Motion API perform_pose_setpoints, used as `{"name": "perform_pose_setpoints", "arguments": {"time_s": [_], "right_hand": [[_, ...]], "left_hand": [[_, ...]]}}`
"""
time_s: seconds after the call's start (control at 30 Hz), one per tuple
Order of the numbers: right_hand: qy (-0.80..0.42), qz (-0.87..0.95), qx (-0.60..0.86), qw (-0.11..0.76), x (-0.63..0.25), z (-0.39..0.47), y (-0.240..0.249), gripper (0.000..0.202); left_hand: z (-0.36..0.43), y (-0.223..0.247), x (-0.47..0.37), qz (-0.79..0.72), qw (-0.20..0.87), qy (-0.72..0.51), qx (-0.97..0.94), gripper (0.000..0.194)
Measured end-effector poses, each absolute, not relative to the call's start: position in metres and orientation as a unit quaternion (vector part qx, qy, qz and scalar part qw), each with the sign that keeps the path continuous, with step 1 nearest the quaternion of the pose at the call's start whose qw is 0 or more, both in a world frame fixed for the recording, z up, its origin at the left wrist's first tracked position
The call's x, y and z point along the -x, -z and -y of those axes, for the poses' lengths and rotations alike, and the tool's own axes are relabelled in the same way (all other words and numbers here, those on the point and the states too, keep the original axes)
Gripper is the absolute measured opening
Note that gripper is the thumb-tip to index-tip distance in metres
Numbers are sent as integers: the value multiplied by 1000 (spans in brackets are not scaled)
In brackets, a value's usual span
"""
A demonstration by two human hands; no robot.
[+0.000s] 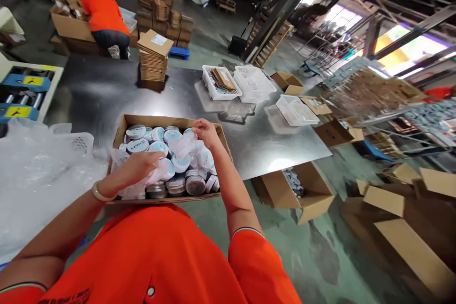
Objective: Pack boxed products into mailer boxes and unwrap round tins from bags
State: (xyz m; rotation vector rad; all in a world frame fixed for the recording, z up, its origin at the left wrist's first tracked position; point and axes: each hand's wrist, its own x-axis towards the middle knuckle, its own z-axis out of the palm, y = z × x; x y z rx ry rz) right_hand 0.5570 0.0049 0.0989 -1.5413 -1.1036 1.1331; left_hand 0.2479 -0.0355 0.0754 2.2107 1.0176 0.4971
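So we've got both hands down in an open brown cardboard box (156,119) full of round silvery tins with white and pale-blue lids (137,146), at our near side of the dark metal counter (107,85). Left hand (142,165): fingers bunched fairly close together over some crinkly clear plastic film by the lids, but we can't tell if that grip is actually clamped on it. Right hand (206,133): fingers curled, thumb near the fingertips, right by a thin clear plastic bag (182,145) over the tins; again, can't tell if the grip has it pinched. The box's long axis runs left to right across us, opening up. Lots of lids face up, while some tins along the near side tip towards us.
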Motion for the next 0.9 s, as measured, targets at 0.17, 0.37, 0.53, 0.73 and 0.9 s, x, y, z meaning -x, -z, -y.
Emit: {"name": "perform_pose_setpoints", "arguments": {"time_s": [0.17,0.37,0.53,0.73,0.9], "right_hand": [[-494,451,601,438,-558,-9,-108,39],[-563,477,532,415,-551,4,-107,45],[-406,496,634,434,-618,15,-103,39],[-248,470,765,364,-652,46,-68,30],[-189,536,726,388,-613,75,-46,24]], "left_hand": [[17,-78,-275,-399,316,-119,-853,67],[-12,-87,-322,-366,328,-142,-859,61],[-17,-95,-312,-343,290,-182,-875,36],[-5,-99,-257,-407,226,-177,-867,34],[-6,-97,-221,-433,256,-200,-841,32]]}}
